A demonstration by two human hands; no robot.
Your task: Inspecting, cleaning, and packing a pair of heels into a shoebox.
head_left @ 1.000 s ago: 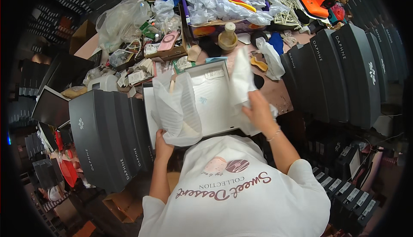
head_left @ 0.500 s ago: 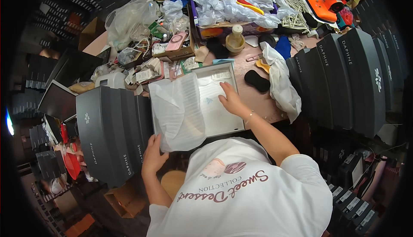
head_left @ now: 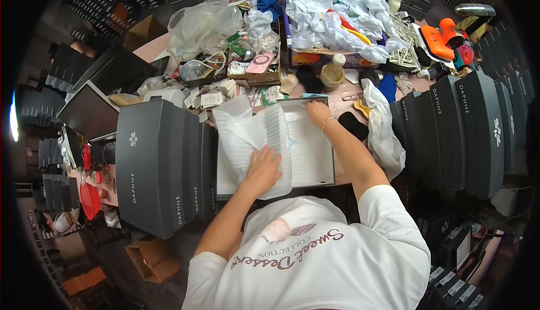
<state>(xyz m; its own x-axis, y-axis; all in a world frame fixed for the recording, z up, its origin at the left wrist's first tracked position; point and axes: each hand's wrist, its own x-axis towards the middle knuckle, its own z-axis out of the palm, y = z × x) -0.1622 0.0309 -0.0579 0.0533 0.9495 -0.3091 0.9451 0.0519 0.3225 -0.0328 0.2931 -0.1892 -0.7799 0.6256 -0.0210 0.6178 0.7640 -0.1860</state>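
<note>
An open shoebox (head_left: 315, 161) with a white inside and dark rim lies on the table in front of me. A translucent white foam sheet (head_left: 253, 127) covers its left part and sticks out past the far edge. My left hand (head_left: 264, 166) rests flat on the near part of this sheet, fingers stretched out. At the box's far right corner is my right hand (head_left: 319, 113), its fingers curled together; whatever they hold is hidden. White paper with a small pale blue print lines the box's right side. Right of that hand lies a black oval pad (head_left: 353, 125).
Dark shoeboxes stand in rows at left (head_left: 157, 164) and right (head_left: 478, 136). A crumpled white bag (head_left: 382, 130) hangs over the table's right side. Behind are a bottle in a cup (head_left: 333, 73), a cluttered carton (head_left: 256, 78), crumpled plastic (head_left: 337, 23) and an orange tool (head_left: 441, 39).
My left hand has moved from the box's near left corner onto the foam sheet. My right hand has gone from over the lining to the far right corner. The whole view has shifted.
</note>
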